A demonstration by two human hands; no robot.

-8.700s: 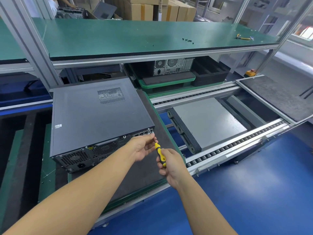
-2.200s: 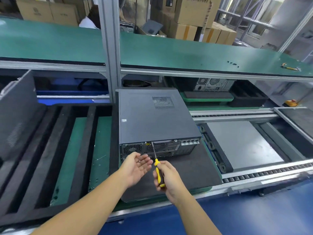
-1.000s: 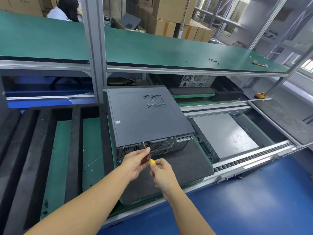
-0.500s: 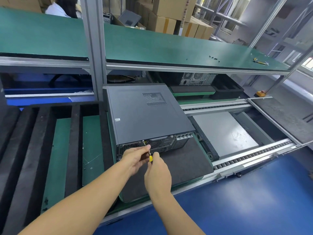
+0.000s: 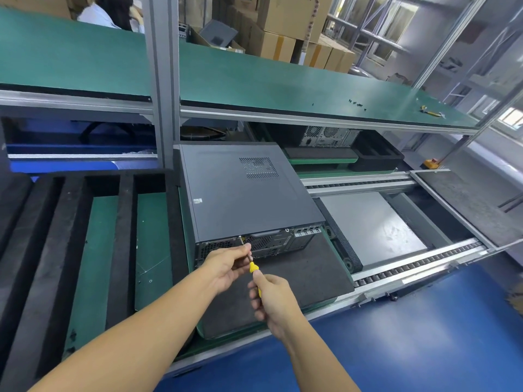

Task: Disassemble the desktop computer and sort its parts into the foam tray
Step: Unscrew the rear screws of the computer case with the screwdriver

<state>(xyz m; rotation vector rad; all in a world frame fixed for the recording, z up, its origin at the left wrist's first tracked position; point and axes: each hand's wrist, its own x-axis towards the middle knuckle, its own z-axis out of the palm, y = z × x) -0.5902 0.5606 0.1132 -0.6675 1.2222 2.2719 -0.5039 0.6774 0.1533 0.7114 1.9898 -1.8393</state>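
A dark grey desktop computer (image 5: 243, 190) lies on its side on a black foam mat (image 5: 285, 284), its rear panel facing me. My right hand (image 5: 273, 299) grips the yellow handle of a screwdriver (image 5: 252, 267). Its shaft runs up to a screw at the top edge of the rear panel, left of centre. My left hand (image 5: 227, 264) pinches the shaft just above the handle. The black foam tray (image 5: 68, 244), with long slots over green board, lies to the left of the computer.
A green upper shelf (image 5: 254, 83) overhangs the bench; several small screws (image 5: 357, 103) and another yellow tool (image 5: 431, 112) lie on it. A grey panel (image 5: 368, 224) sits between roller rails on the right. A second computer (image 5: 325, 135) stands behind. A person works at far back left.
The screwdriver tip went from hovering near the rear panel to seated at the screw. My left hand closed from open palm to pinching the shaft. My right hand has slid a little down the handle.
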